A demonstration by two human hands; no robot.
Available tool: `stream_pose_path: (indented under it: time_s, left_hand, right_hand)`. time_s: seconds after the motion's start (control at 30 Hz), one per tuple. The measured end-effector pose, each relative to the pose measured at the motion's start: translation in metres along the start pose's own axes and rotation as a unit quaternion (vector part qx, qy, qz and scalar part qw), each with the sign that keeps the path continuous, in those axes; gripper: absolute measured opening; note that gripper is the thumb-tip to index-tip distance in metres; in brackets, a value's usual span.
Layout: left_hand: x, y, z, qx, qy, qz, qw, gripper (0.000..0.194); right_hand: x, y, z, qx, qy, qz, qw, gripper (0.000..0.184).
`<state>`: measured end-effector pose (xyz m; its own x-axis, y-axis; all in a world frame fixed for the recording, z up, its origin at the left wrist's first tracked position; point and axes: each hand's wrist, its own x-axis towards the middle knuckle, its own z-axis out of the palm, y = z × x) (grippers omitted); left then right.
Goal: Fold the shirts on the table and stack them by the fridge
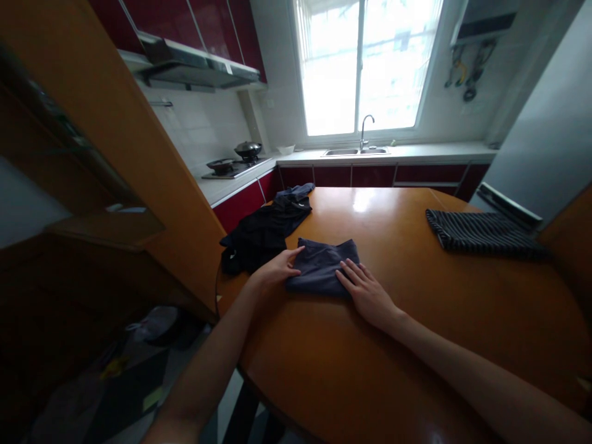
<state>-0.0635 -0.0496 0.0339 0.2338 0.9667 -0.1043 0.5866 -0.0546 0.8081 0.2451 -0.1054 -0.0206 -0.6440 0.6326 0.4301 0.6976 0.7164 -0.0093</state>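
A dark blue-grey garment point(321, 266), folded into a compact rectangle, lies on the wooden table point(393, 370) in front of me. At its left edge is my left hand point(279, 266), thumb and index finger apart and touching the cloth. My right hand point(367, 293) rests flat on the garment's right side with the fingers stretched out. What exact kind of garment it is, I cannot tell from the folded shape. Just beyond my left hand lies a loose heap of black clothes point(263, 231), with a blue-grey piece point(296, 190) at its far end.
A dark striped folded cloth point(481, 233) lies at the table's right side. Behind the table run a counter with a sink point(342, 152) and a stove point(238, 168) bearing pans. A wooden cabinet point(185, 234) stands close on the left, and a bag-like item point(160, 324) sits on the floor.
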Motion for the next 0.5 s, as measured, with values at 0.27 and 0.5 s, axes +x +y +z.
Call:
stream_pose_path:
  time_s: [0.27,0.5]
  left_hand:
    - [0.035,0.047,0.084,0.266,0.087,0.210,0.937,0.050]
    - [0.042,0.022,0.111,0.350,0.037,0.170,0.921,0.055]
  right_hand:
    - [0.003,-0.003,-0.003,-0.007,-0.008,0.007,1.000,0.064]
    - [0.005,-0.003,-0.003,0.024,0.038,0.071,0.996,0.057]
